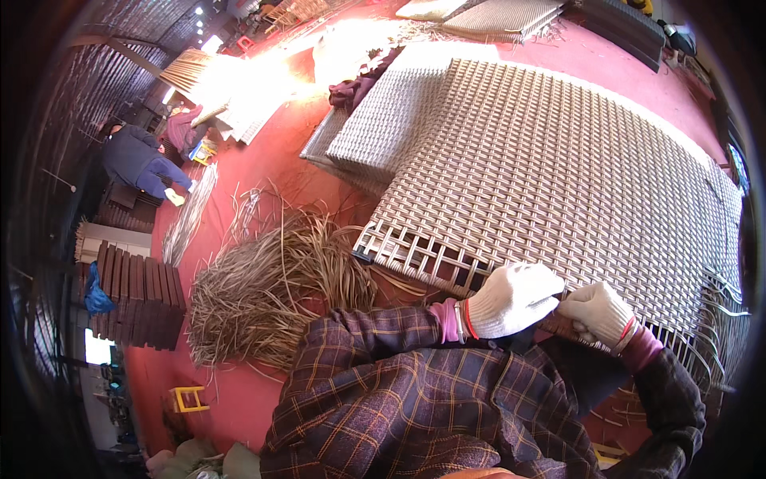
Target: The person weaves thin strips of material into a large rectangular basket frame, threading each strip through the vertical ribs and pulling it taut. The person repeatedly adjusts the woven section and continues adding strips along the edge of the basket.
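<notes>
A large woven panel (558,184) of grey-brown flat strips spreads in front of me, its near edge by my body. Along that edge, an open-weave stretch (427,254) shows bare bars and gaps. My left hand (515,299), in a white knit glove with a red cuff, is closed over the near edge, fingers pressed together. Close to its right, my right hand (598,313), gloved alike, is curled in a pinch at the same edge. Whatever lies between the fingers is too small or hidden to make out. Loose strip ends (722,319) stick out at the panel's right corner.
A heap of loose strips (271,287) lies on the red floor at left. Other woven panels (391,112) sit behind mine. Brown panels (136,295) stand stacked at far left, near a yellow stool (190,398). Two people (136,160) work farther back.
</notes>
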Motion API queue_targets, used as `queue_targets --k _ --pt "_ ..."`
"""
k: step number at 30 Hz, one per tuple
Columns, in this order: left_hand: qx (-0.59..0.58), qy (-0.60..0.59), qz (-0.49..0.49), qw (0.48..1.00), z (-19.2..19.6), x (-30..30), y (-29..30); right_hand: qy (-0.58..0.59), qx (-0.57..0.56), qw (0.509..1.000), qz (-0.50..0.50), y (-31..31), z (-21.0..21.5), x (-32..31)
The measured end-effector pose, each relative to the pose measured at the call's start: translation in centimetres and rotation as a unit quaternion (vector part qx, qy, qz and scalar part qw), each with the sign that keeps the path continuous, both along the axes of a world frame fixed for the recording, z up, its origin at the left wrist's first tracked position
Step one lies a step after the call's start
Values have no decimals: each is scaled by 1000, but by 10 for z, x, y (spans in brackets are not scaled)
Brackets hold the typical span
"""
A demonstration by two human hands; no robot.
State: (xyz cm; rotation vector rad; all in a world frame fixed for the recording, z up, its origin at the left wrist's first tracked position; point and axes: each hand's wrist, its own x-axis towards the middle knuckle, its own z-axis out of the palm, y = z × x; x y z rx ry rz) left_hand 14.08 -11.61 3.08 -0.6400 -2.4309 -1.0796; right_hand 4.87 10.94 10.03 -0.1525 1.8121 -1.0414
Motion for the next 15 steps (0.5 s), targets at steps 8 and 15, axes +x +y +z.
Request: queue_targets --k 8,15 --pt "-58 61 20 996 -7 2 -2 126 15 988 -87 55 2 3" --pt "65 20 -95 993 10 -22 39 229 -2 967 -110 75 30 48"
